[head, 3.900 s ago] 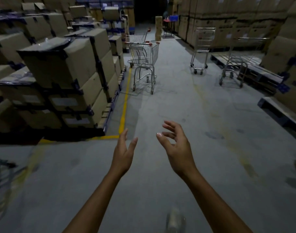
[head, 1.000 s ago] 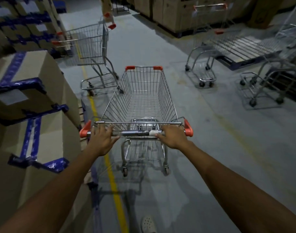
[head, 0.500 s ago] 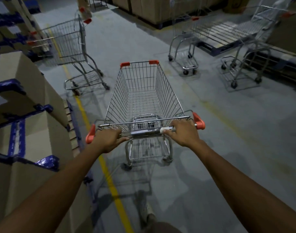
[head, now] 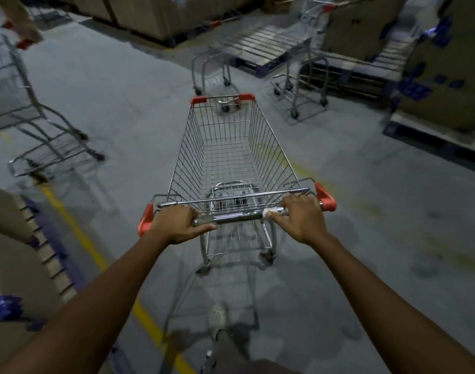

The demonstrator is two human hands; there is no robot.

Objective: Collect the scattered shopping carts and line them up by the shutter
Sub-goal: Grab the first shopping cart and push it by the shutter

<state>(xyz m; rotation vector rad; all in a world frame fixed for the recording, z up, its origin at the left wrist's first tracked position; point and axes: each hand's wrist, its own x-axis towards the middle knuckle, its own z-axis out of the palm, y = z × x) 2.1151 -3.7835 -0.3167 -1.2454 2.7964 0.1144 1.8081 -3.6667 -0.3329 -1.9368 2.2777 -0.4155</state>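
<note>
We are gripping the empty shopping cart (head: pixel 227 168), standing on the floor (head: pixel 371 238) beside a yellow line (head: pixel 77 230): our left hand (head: pixel 177 225) and right hand (head: pixel 302 220) are curling round its handle bar (head: pixel 236 217). A second cart (head: pixel 42 147) is standing at left, a third cart (head: pixel 208 66) and fourth cart (head: pixel 302 85) ahead near a pallet (head: pixel 260 44).

Grey floor (head: pixel 117 93) with carts (head: pixel 227 157), pallets (head: pixel 260 45)
</note>
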